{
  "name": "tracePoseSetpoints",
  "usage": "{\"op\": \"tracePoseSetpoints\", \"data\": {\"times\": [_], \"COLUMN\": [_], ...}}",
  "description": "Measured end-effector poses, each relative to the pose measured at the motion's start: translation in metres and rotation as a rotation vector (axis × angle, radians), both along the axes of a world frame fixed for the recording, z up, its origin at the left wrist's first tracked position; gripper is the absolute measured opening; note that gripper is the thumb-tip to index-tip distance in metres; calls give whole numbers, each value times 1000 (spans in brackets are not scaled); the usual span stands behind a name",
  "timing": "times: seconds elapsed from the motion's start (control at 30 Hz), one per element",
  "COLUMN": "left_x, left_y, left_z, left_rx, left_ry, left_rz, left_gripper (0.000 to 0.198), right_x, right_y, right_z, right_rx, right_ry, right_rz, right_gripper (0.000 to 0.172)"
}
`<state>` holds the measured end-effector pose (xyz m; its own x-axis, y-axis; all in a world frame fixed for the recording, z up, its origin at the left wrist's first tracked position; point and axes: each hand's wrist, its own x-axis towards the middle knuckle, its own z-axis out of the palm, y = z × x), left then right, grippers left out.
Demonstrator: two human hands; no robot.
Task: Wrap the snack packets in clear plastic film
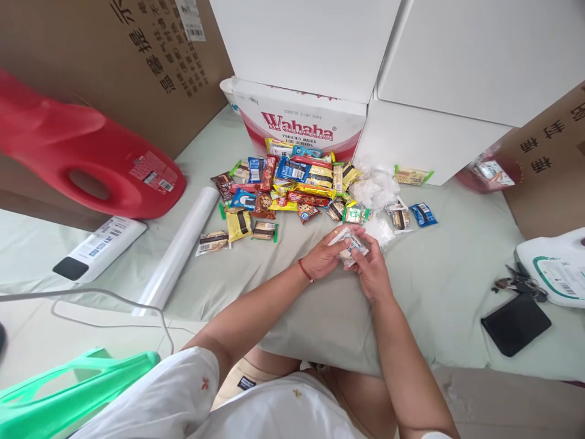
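My left hand (326, 255) and my right hand (372, 268) meet over a pale green cloth (439, 274), both with fingers closed round a small clear-wrapped snack packet (351, 247). A red cord circles my left wrist. Just beyond my hands lies a heap of colourful snack packets (292, 183), with crumpled clear plastic wrappers (375, 189) to its right.
A Wahaha water carton (297, 122) and white boxes (439, 61) stand behind the heap. A red detergent jug (82, 152), a white roll (183, 244) and a white device (98, 247) lie left. Keys (518, 283), a black wallet (515, 323) and a white-green object (557, 268) sit right. Green bag handles (68, 390) at lower left.
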<state>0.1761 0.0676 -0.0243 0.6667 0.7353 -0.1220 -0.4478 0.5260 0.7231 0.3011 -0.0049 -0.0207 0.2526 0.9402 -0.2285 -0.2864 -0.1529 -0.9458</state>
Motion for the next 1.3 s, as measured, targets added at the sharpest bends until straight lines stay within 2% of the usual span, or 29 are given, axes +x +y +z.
{"op": "tracePoseSetpoints", "data": {"times": [0.1,0.23,0.3,0.4,0.47,0.57,0.63,0.67,0.73,0.8,0.87,1.0,1.07,1.17,1.3], "left_x": [-1,0,1,1,1,2,2,2,1,0,-1,-2,-2,-1,-2], "left_y": [-5,-11,-11,-9,-7,-7,-6,-6,-5,-4,-3,-1,1,6,14], "left_z": [-1,-4,-7,-11,-13,-14,-13,-13,-12,-11,-10,-9,-10,-11,-11], "left_rx": [108,95,107,85,76,99,103,98,89,86,86,84,72,32,-27], "left_ry": [30,-55,-45,0,22,51,51,47,46,53,59,54,56,97,87], "left_rz": [-102,-270,-236,-179,-182,-191,-199,-200,-191,-169,-149,-106,-89,-74,21], "left_gripper": [57,63,55,44,42,42,44,44,42,40,38,37,39,42,44], "right_x": [8,35,61,122,173,246,282,295,307,302,282,227,203,184,187], "right_y": [-11,-44,-58,-56,-32,31,74,92,115,121,112,62,34,5,-5], "right_z": [10,28,33,44,63,115,153,167,181,171,142,70,45,29,27], "right_rx": [-18,-75,-162,-208,-198,-186,-169,-188,-264,-301,-273,-207,-200,-207,-215], "right_ry": [-45,-348,-442,-405,-364,-391,-411,-415,-407,-428,-470,-515,-524,-553,-640], "right_rz": [20,77,4,-260,-496,-845,-882,-904,-896,-861,-785,-547,-430,-296,-288], "right_gripper": [57,47,49,52,50,39,22,22,22,21,22,28,35,45,49]}}
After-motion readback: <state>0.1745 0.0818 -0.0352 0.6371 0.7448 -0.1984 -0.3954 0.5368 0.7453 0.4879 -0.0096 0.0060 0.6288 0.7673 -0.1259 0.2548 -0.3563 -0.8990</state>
